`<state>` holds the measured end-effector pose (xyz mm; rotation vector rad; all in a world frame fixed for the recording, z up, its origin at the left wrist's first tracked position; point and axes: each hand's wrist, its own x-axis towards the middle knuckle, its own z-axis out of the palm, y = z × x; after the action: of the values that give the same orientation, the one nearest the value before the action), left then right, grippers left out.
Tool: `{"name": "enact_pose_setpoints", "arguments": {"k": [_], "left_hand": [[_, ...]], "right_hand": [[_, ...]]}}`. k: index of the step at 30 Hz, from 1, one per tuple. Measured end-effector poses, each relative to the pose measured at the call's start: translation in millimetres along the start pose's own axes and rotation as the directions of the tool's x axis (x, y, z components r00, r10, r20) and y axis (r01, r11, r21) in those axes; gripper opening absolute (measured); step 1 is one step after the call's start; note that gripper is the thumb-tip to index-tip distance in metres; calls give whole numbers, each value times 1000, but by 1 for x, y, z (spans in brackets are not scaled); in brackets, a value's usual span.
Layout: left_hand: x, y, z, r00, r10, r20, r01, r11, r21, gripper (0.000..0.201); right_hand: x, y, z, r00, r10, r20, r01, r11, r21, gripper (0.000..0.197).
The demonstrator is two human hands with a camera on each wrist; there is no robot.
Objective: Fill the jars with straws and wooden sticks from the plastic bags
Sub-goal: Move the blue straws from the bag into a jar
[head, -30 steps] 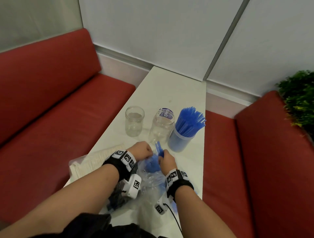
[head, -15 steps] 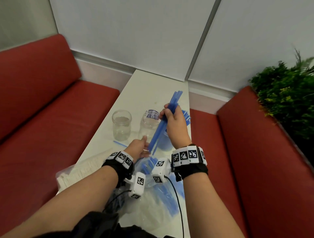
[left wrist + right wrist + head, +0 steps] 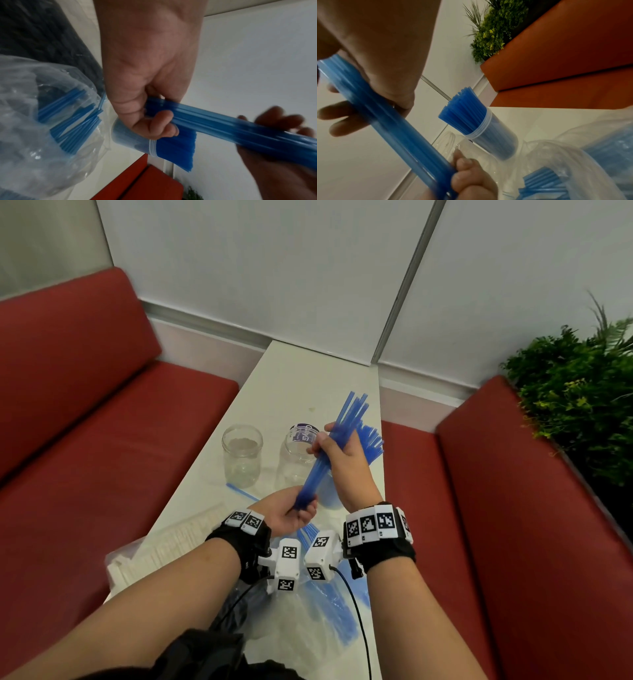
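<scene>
Spanning the red seats, the white bench [image 3: 301, 378] carries the straw bag [image 3: 318, 621], now down one bunch. Three jars: one at right packed w/ straws [image 3: 471, 121], two empty [image 3: 242, 455], [image 3: 297, 457]. Right hand [image 3: 342, 460] has lifted that bunch [image 3: 337, 440] clear, gripping mid-length; left hand [image 3: 291, 511] closes round the lower ends, probably squaring them for the middle jar.

You see blue straws [image 3: 337, 445], clear glass jars [image 3: 241, 455], a white table [image 3: 301, 385] — red benches [image 3: 102, 412] on both sides, green plant [image 3: 579, 392] far right, black-and-white checker tags [image 3: 371, 523] on your wristbands.
</scene>
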<state>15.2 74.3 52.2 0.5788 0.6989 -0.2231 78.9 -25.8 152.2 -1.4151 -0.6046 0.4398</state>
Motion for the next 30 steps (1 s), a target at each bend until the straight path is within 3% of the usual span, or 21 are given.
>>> {"name": "enact_pose_setpoints", "arguments": {"k": [3, 6, 8, 11, 14, 17, 19, 21, 22, 24, 26, 30], "left_hand": [[1, 5, -1, 1000, 21, 23, -26, 969, 244, 35], [-2, 18, -3, 976, 214, 30, -197, 826, 529, 69], [-8, 34, -3, 947, 292, 138, -322, 827, 461, 88], [-17, 57, -2, 902, 299, 312, -380, 892, 246, 106], [-20, 67, -7, 887, 332, 320, -439, 821, 366, 86], [-20, 73, -24, 905, 392, 165, -419, 753, 507, 61], [-18, 76, -42, 898, 435, 71, -408, 758, 510, 56], [-15, 72, -60, 887, 461, 11, -407, 772, 488, 53], [-13, 69, -67, 883, 469, -15, -405, 778, 479, 52], [-10, 62, -78, 877, 478, -56, -401, 790, 465, 51], [-7, 56, -85, 871, 485, -81, -400, 794, 457, 51], [-2, 49, -96, 861, 498, -106, -404, 795, 452, 49]], "right_hand": [[5, 14, 2, 992, 111, 56, -106, 991, -80, 13], [18, 20, 5, 981, 184, 66, -177, 979, -98, 13], [29, 21, 9, 974, 220, 53, -208, 962, -174, 21], [41, 25, 20, 953, 286, 100, -257, 938, -234, 24], [44, 36, 32, 941, 304, 150, -256, 927, -273, 34], [42, 62, 34, 907, 376, 190, -353, 925, -143, 51], [36, 86, 30, 882, 450, 139, -420, 886, -198, 62], [27, 116, 25, 878, 473, 73, -392, 799, -456, 53], [23, 133, 22, 875, 481, 56, -346, 703, -621, 41], [17, 160, 20, 862, 506, 6, -238, 415, -878, 23], [14, 177, 20, 847, 530, -28, -180, 236, -955, 21], [17, 193, 26, 826, 562, -47, -135, 115, -984, 21]]}}
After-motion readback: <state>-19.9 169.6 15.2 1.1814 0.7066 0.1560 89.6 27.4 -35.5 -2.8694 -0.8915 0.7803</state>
